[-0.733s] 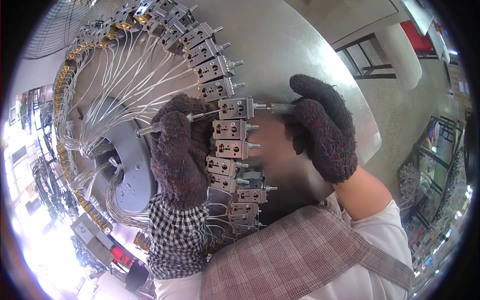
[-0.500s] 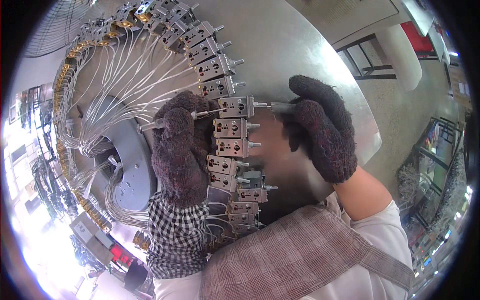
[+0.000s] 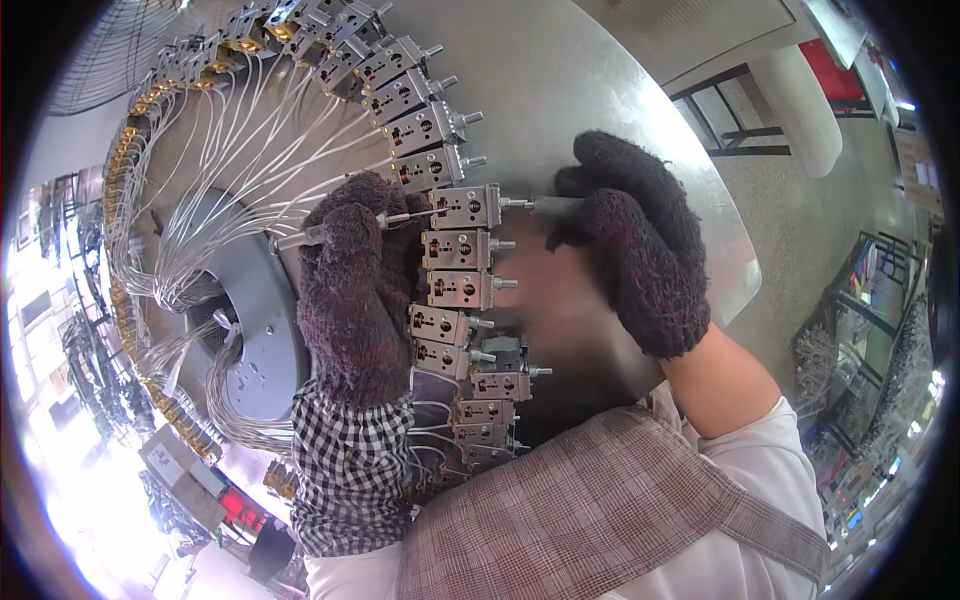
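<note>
Both gloved: left hand (image 3: 352, 290) clamps metal block (image 3: 466, 206), shaft pointing right toward curled right hand (image 3: 632, 250).

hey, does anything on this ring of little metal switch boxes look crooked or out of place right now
Mostly no. The metal boxes sit in an even curved row with their shafts pointing outward. One thing stands out: near the lower end, a darker box sits further out than its neighbours. The left hand and right hand are at the top box.

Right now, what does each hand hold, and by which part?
Left hand grips a thin metal rod by its middle. Right hand pinches a slim tool at its rear end.
</note>
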{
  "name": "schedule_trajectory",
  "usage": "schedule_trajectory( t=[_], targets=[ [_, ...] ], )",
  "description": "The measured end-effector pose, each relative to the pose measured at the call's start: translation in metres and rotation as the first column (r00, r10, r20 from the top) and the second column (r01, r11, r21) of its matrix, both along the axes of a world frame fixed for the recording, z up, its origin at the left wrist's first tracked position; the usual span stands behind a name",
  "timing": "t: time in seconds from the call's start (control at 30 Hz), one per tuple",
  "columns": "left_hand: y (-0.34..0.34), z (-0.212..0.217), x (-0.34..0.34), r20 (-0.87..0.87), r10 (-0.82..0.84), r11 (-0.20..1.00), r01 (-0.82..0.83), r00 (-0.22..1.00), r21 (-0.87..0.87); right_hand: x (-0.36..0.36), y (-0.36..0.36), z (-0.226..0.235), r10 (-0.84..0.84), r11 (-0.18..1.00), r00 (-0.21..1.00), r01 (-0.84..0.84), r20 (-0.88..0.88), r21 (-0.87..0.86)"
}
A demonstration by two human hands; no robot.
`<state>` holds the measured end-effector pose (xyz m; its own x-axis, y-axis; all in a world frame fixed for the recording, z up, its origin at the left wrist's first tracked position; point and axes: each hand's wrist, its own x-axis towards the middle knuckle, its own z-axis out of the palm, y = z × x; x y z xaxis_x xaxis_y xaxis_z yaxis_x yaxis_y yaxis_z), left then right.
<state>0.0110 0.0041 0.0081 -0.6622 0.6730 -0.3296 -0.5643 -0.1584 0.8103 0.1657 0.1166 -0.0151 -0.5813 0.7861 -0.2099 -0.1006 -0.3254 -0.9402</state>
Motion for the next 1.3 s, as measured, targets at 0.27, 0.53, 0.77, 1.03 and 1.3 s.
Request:
schedule_trajectory(
  t=[0.27, 0.53, 0.77, 1.03, 1.3],
  targets=[
    [0.002, 0.002, 0.000, -0.001, 0.000, 0.998, 0.000, 1.000, -0.058, -0.008, 0.004, 0.003, -0.095, 0.994, 0.995, 0.093, -0.037, -0.059],
    [0.004, 0.008, 0.004, -0.048, 0.052, 0.984, -0.059, 0.998, -0.166, -0.009, 0.018, 0.022, 0.141, 0.980, 0.949, -0.094, 0.280, -0.177],
    [0.008, 0.006, 0.004, -0.049, 0.066, 0.985, -0.073, 0.997, -0.154, -0.009, 0.015, 0.020, 0.084, 0.968, 0.964, -0.018, 0.253, -0.250],
    [0.005, 0.006, 0.002, 0.041, 0.029, 0.993, -0.024, 0.999, -0.112, -0.001, 0.009, 0.013, 0.038, 0.967, 0.997, -0.020, 0.065, -0.256],
    [0.005, 0.006, 0.001, -0.004, 0.012, 0.989, -0.012, 1.000, -0.150, -0.007, 0.012, 0.022, 0.039, 0.954, 0.981, 0.020, 0.192, -0.299]
  ],
)
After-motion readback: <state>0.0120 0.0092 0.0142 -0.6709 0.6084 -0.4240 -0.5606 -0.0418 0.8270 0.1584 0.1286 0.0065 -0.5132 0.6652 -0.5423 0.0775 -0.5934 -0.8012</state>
